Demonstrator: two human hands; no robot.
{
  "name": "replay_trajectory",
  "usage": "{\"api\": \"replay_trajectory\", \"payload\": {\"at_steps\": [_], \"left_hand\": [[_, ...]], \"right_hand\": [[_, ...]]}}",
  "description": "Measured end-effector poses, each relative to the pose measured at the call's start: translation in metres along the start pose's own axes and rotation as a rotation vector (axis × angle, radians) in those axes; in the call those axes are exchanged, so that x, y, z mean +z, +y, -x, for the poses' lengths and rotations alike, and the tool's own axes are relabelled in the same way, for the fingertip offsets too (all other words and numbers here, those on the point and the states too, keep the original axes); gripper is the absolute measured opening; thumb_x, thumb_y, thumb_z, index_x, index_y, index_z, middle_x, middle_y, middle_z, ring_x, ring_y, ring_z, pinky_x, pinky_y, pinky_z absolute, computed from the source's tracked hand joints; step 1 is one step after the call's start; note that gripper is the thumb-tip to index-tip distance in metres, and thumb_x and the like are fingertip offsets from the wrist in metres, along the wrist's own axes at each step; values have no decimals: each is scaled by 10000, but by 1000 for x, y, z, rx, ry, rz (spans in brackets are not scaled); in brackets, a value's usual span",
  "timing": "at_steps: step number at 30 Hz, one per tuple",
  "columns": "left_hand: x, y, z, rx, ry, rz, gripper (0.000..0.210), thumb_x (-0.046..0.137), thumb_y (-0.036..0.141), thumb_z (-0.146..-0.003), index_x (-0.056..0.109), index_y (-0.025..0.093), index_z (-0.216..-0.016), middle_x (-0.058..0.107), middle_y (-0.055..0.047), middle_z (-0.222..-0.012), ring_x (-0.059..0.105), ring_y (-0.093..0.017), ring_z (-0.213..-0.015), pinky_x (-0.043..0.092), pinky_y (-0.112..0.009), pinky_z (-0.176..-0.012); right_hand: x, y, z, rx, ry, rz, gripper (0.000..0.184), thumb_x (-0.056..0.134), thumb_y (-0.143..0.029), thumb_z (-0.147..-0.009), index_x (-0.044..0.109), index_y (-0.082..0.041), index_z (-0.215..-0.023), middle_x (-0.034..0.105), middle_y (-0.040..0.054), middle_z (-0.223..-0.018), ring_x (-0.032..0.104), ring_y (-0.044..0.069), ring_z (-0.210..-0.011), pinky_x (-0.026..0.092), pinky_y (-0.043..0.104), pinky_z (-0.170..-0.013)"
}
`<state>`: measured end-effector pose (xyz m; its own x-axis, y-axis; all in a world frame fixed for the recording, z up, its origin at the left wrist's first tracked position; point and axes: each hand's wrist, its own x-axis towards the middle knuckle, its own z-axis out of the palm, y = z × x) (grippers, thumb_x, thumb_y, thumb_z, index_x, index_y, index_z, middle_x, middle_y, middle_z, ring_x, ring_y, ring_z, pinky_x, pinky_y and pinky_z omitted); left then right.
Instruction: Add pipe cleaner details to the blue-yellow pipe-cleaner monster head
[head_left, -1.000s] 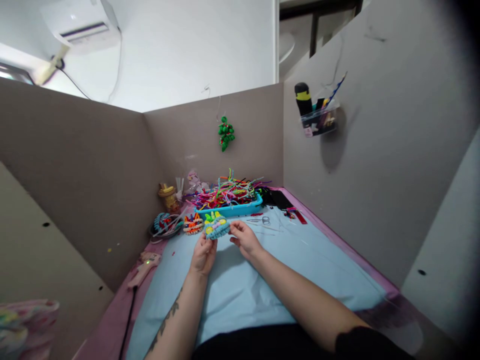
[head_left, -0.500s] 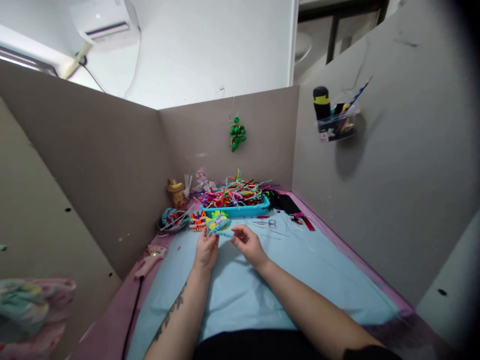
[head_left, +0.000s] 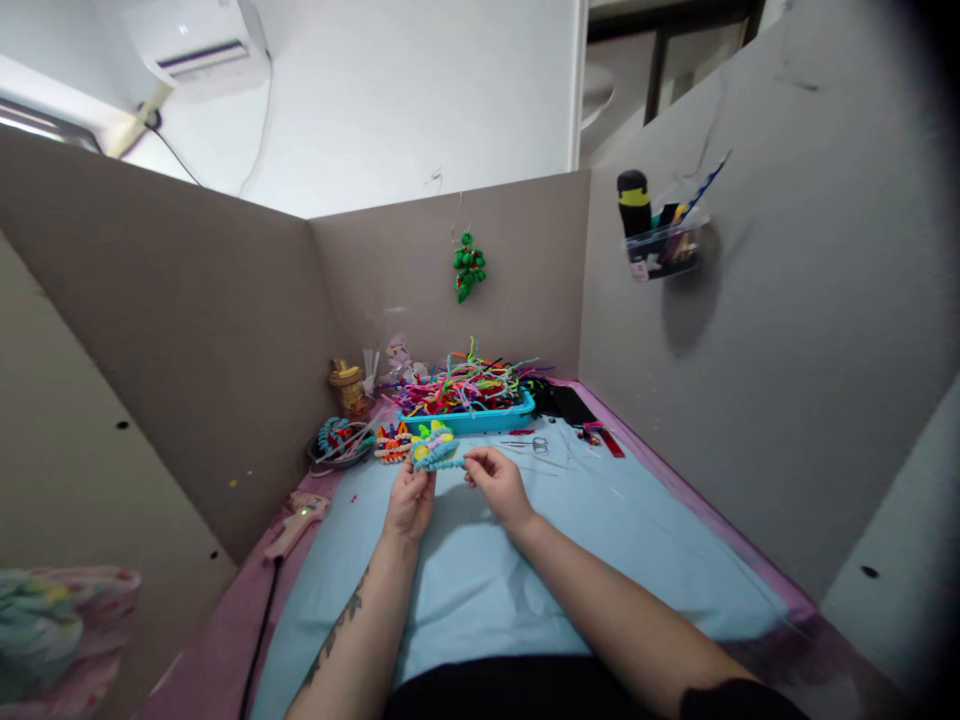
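My left hand (head_left: 410,498) is closed on the lower edge of a pipe-cleaner figure (head_left: 433,450), light blue with yellow and green parts, held above the blue table cover. From its right side a light-blue stem reaches toward my right hand (head_left: 496,484). There my thumb and forefinger pinch the tip of that stem. Just behind the figure, on the left, sits an orange pipe-cleaner piece (head_left: 391,442). The fine details of the held figure are too small to make out.
A blue tray (head_left: 491,423) heaped with coloured pipe cleaners stands at the back. Scissors (head_left: 538,445) and a red strip (head_left: 612,443) lie right of it. A dark bowl (head_left: 352,458) and a pink glue gun (head_left: 298,522) are at left. Grey panels surround the table.
My right thumb and forefinger have closed onto the tip of the light-blue stem, which now looks straighter. The whole view has shifted slightly.
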<state>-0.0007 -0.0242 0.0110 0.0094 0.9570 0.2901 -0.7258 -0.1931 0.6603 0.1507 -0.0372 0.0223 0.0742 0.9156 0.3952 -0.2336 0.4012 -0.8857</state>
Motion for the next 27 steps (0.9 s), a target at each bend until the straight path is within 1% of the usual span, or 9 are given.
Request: {"api": "replay_trajectory", "payload": {"at_steps": [5,8,10,12,16,18,20,23,27], "left_hand": [[2,1,3,-58,-61,-17,471,714,130,-631,587,155,-1083,643,-63,-1069,570,-187,-1034,390,-270,-971],[4,2,6,-77,-84,-22,528,716,158,-634,559,171,-1138,615,-68,-1130,533,-211,-1098,375,-298,-995],[5,2,7,-88,-107,-27,548,722,174,-631,551,178,-1151,601,-72,-1155,514,-222,-1125,368,-306,-1005],[7,3,9,-102,-135,-36,546,732,187,-621,558,174,-1139,593,-79,-1169,497,-234,-1146,360,-312,-1013],[9,3,10,-127,-184,-55,531,749,205,-609,568,152,-1106,585,-99,-1175,456,-256,-1188,320,-328,-1040],[10,2,11,-136,-200,-60,538,754,201,-608,563,140,-1107,582,-108,-1178,439,-256,-1203,291,-327,-1056],[10,2,11,-144,-215,-62,551,754,193,-612,551,134,-1122,570,-113,-1198,432,-251,-1211,270,-325,-1066],[11,1,11,-150,-242,-62,585,757,190,-610,534,127,-1147,563,-123,-1209,430,-259,-1214,264,-342,-1068],[11,1,12,-148,-246,-66,561,746,180,-620,542,139,-1141,572,-113,-1202,438,-269,-1206,271,-373,-1064]], "right_hand": [[-1,4,-8,39,70,-156,174,647,-346,-694,589,-192,-750,535,-34,-593,476,96,-527,402,210,-478],[-2,8,-11,177,67,-301,204,699,-330,-636,580,-187,-721,540,-33,-635,492,96,-593,401,189,-500],[-3,9,-12,302,22,-454,221,730,-296,-601,571,-180,-703,565,-28,-672,526,101,-648,434,202,-568],[-5,8,-13,393,-48,-604,226,749,-247,-584,560,-175,-686,583,-29,-675,551,101,-665,456,228,-646],[-10,5,-14,497,-170,-801,227,747,-177,-583,536,-178,-667,604,-34,-646,584,104,-661,471,248,-706],[-11,5,-13,519,-190,-843,215,731,-161,-601,533,-186,-680,618,-34,-654,599,110,-673,480,258,-716],[-12,8,-13,520,-176,-849,192,711,-161,-632,537,-196,-706,630,-35,-667,608,115,-674,489,269,-705],[-12,13,-13,521,-150,-836,156,687,-185,-678,548,-205,-748,639,-35,-680,612,115,-662,494,260,-670],[-12,16,-13,535,-160,-826,140,673,-184,-693,564,-202,-777,642,-31,-696,612,107,-657,491,242,-661]]}}
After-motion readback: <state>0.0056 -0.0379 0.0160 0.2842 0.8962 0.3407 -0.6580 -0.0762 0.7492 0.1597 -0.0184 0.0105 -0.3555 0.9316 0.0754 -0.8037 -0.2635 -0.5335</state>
